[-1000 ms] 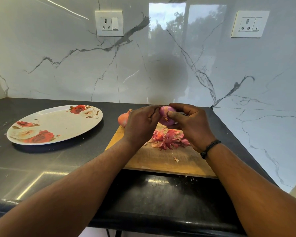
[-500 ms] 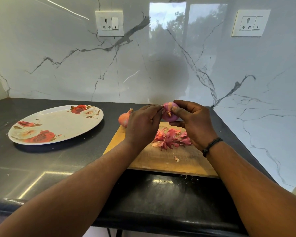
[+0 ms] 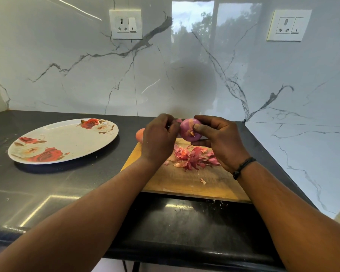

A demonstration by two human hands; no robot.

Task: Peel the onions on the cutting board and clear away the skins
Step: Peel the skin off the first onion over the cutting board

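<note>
Two hands meet above the far edge of the cutting board. Right hand grips a peeled purple onion — fingers curled behind it, thumb pressed on its near face beside a scrap of dry skin at the root end. Onion is held off the board, not touching it. Left hand sits just at 9 o'clock of the onion, fingers curled toward it; fingertips are hidden behind the knuckles, so cannot tell whether they pinch a bit of skin or only touch the bulb. Pile of pink-red skins lies on the board directly beneath the held onion, at 6 o'clock from it; one loose flake lies apart, nearer the person. Second onion, orange-skinned, shows partly behind the left hand at the board's far-left corner. Flowered plate rests on the dark tabletop at 9 o'clock of the board — well apart from it. Black band on the right wrist.
</note>
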